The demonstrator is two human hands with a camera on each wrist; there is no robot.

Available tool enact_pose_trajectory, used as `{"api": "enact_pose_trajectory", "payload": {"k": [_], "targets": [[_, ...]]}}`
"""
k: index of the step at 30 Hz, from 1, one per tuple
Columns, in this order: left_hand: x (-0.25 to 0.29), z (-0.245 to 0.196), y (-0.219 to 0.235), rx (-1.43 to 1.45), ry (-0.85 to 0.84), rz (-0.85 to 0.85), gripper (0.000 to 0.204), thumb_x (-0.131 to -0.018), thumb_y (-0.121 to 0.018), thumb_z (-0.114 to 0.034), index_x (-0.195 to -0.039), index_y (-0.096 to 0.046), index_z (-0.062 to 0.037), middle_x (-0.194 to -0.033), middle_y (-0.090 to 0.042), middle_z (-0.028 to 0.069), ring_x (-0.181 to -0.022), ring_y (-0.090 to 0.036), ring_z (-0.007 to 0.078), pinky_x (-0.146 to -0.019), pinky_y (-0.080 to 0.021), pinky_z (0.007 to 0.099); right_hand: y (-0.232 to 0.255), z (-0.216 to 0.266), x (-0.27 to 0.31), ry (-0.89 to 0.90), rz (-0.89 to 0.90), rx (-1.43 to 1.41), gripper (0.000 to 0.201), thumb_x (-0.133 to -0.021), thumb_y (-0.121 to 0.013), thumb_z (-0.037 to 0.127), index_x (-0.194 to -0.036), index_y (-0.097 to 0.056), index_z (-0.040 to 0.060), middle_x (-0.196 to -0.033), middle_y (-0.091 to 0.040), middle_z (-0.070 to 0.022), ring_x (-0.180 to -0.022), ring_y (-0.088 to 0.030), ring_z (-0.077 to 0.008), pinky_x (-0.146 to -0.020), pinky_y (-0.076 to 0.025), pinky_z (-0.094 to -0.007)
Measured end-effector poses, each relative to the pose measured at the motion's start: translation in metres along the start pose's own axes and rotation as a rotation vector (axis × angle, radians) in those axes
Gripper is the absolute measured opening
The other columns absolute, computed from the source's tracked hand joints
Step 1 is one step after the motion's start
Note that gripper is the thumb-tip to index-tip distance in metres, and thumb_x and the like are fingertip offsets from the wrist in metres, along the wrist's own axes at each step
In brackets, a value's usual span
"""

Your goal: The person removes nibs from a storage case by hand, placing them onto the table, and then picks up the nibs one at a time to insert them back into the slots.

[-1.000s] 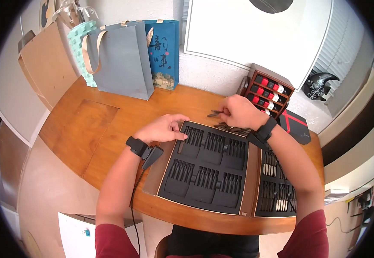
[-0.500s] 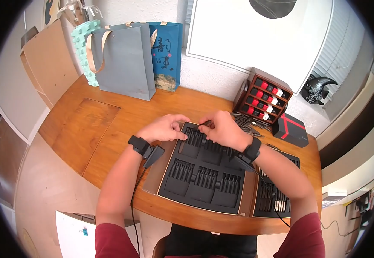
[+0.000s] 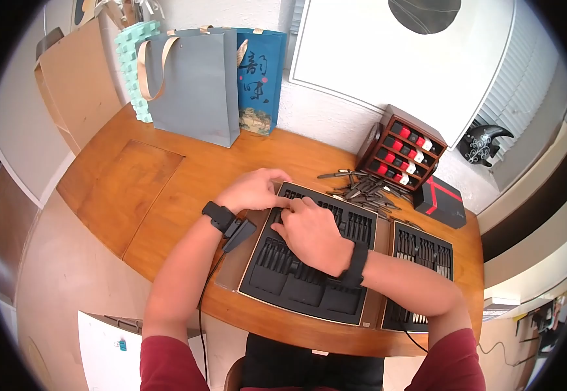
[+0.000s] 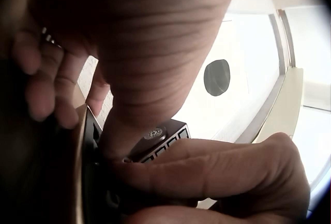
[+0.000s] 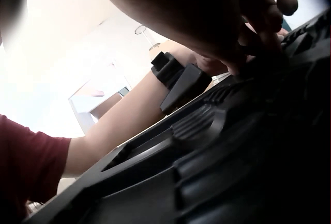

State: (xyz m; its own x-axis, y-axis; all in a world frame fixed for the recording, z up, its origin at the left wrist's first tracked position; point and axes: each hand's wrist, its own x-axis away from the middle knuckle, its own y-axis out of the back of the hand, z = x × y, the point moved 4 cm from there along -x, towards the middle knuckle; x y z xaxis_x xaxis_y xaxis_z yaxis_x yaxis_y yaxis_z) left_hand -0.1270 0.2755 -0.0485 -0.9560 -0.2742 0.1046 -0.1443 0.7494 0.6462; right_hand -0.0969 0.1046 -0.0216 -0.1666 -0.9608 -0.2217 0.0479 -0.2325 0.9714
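Note:
A black slotted case tray [image 3: 283, 296] lies on the table, with dark slim handle-like pieces in rows in its slots. My left hand [image 3: 247, 190] rests at its far left corner, thumb inside the rim, relaxed fingers outside it. In the left wrist view, the rim [image 4: 80, 167] runs between that thumb [image 4: 121, 131] and the fingers. My right hand [image 3: 316, 238] reaches over the upper left slots, fingers curled in beside the left thumb, covering the dark slim piece it carried. In the right wrist view, grooved slots [image 5: 194, 123] lie below the right hand [image 5: 222, 32].
Loose dark slim pieces [image 3: 368, 189] lie heaped behind the tray. Beside them stand a small wooden cabinet [image 3: 402, 153] and a black box with red ribbon [image 3: 441, 201]. A second filled tray [image 3: 420, 287] lies right. Two paper bags [image 3: 195, 91] [image 3: 260, 85] stand back left.
My right hand has come from the heap with a dark slim piece to the tray's upper left slots, beside the left thumb. The left hand has stayed at the corner.

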Motion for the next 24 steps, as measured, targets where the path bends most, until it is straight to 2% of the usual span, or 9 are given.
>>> {"api": "enact_pose_trajectory", "payload": {"k": [2, 5, 8, 13, 15, 18, 19, 21, 24], "targets": [[0.0, 0.0, 0.0, -0.032, -0.013, -0.033, 0.061, -0.085, -0.087, -0.037, -0.135, -0.066, -0.0083, -0.07, -0.064, 0.0048, -0.066, -0.06, 0.015, -0.06, -0.044, 0.033, 0.003, 0.003, 0.011, 0.093, -0.043, -0.046, 0.046, -0.098, -0.071, 0.036, -0.109, -0.07, -0.0081, -0.112, -0.065, -0.0228, -0.103, -0.064, -0.036, -0.089, -0.055, -0.0427], [0.0, -0.001, 0.0, -0.042, 0.003, -0.039, 0.065, -0.081, -0.089, -0.04, -0.134, -0.066, -0.0103, -0.071, -0.065, 0.0051, -0.066, -0.06, 0.0162, -0.061, -0.045, 0.0335, 0.006, 0.005, 0.027, 0.173, -0.031, -0.06, 0.052, -0.099, -0.07, 0.039, -0.118, -0.067, -0.01, -0.119, -0.059, -0.024, -0.11, -0.057, -0.0385, -0.099, -0.049, -0.0449], [0.001, -0.005, 0.001, -0.062, 0.026, -0.043, 0.061, -0.083, -0.089, -0.035, -0.134, -0.066, -0.0097, -0.071, -0.064, 0.004, -0.067, -0.06, 0.0153, -0.062, -0.045, 0.0317, 0.014, 0.008, 0.03, 0.206, -0.003, -0.056, 0.059, -0.098, -0.069, 0.042, -0.122, -0.066, -0.0121, -0.121, -0.059, -0.0255, -0.113, -0.055, -0.0381, -0.1, -0.048, -0.0458], [0.004, 0.001, 0.003, 0.147, -0.067, 0.087, 0.064, -0.083, -0.09, -0.025, -0.138, -0.064, -0.0069, -0.075, -0.064, 0.0018, -0.069, -0.059, 0.013, -0.063, -0.045, 0.0292, 0.011, 0.003, 0.03, 0.294, -0.021, -0.048, 0.062, -0.098, -0.068, 0.043, -0.122, -0.066, -0.0145, -0.123, -0.059, -0.0266, -0.118, -0.053, -0.0355, -0.1, -0.046, -0.0441], [0.003, 0.003, 0.003, 0.14, -0.061, 0.086, 0.066, -0.082, -0.091, -0.025, -0.139, -0.064, -0.0063, -0.076, -0.064, 0.0019, -0.068, -0.059, 0.0127, -0.062, -0.045, 0.0292, 0.011, 0.003, 0.034, 0.32, -0.056, -0.027, 0.054, -0.098, -0.068, 0.041, -0.12, -0.069, -0.0086, -0.12, -0.059, -0.0221, -0.117, -0.054, -0.0345, -0.099, -0.045, -0.0442], [0.001, 0.0, 0.001, 0.17, -0.029, 0.097, 0.069, -0.08, -0.092, -0.024, -0.14, -0.063, -0.0056, -0.076, -0.064, 0.002, -0.067, -0.058, 0.0122, -0.06, -0.045, 0.029, 0.022, -0.023, 0.029, 0.306, 0.002, -0.235, 0.042, -0.098, -0.07, 0.037, -0.116, -0.072, -0.0007, -0.112, -0.061, -0.0174, -0.111, -0.057, -0.0344, -0.096, -0.046, -0.0448], [0.002, 0.0, 0.001, 0.206, 0.012, 0.101, 0.069, -0.08, -0.092, -0.023, -0.14, -0.063, -0.0054, -0.076, -0.063, 0.0018, -0.066, -0.057, 0.0119, -0.059, -0.045, 0.0288, 0.03, -0.036, 0.023, 0.309, -0.096, -0.253, 0.027, -0.094, -0.073, 0.025, -0.112, -0.073, 0.0041, -0.105, -0.063, -0.0146, -0.104, -0.062, -0.0346, -0.091, -0.051, -0.0456], [0.001, -0.001, 0.002, 0.212, 0.01, 0.107, 0.069, -0.08, -0.092, -0.023, -0.14, -0.063, -0.0052, -0.075, -0.064, 0.0018, -0.066, -0.057, 0.0117, -0.058, -0.045, 0.0287, 0.048, -0.07, 0.018, 0.191, -0.123, -0.125, 0.023, -0.09, -0.072, 0.012, -0.111, -0.073, 0.0038, -0.102, -0.064, -0.0147, -0.101, -0.065, -0.035, -0.086, -0.055, -0.0457], [0.002, -0.004, 0.003, 0.203, 0.027, 0.103, 0.068, -0.081, -0.092, -0.025, -0.139, -0.064, -0.0048, -0.074, -0.064, 0.0018, -0.065, -0.057, 0.0116, -0.058, -0.044, 0.0285, 0.052, -0.134, 0.016, 0.011, -0.01, 0.097, 0.028, -0.086, -0.071, 0.004, -0.114, -0.074, 0.0061, -0.104, -0.065, -0.0147, -0.104, -0.066, -0.0349, -0.087, -0.057, -0.0461]]}}
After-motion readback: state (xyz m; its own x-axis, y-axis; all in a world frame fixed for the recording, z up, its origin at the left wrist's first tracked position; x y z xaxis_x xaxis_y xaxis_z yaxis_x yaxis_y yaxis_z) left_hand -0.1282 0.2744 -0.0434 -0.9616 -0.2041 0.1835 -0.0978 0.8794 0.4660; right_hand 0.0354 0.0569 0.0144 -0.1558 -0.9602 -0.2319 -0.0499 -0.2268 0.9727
